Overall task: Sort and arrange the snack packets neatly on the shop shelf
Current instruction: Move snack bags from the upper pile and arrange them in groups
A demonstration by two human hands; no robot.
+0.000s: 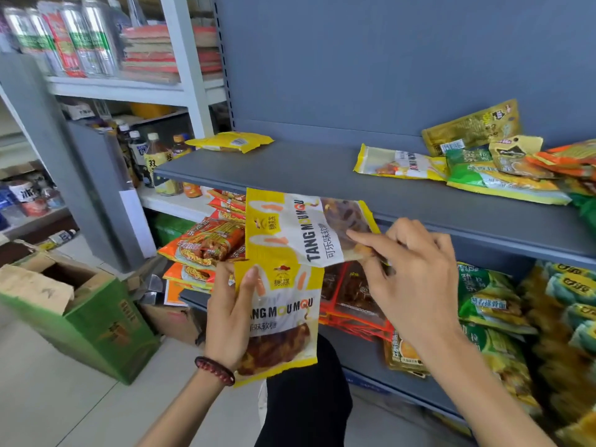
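My left hand (pixel 230 314) grips an upright yellow-and-white "TANG MOU MOU" candy packet (pixel 283 321) by its left edge. My right hand (pixel 409 272) pinches the right end of a second, identical packet (pixel 306 227), turned sideways just above the first, in front of the grey shelf's edge (pixel 419 227). On that shelf lie a yellow packet (pixel 230 141) at the far left, another "TANG MOU MOU" packet (pixel 400 164), and a mixed pile of green, gold and orange packets (pixel 503 169) at the right.
The lower shelf holds orange noodle packs (pixel 206 246), red packets (pixel 351 298) and green and yellow bags (pixel 490 301). A green cardboard box (pixel 87 314) stands open on the floor to the left. Bottles (pixel 154 156) and cans fill the white rack behind.
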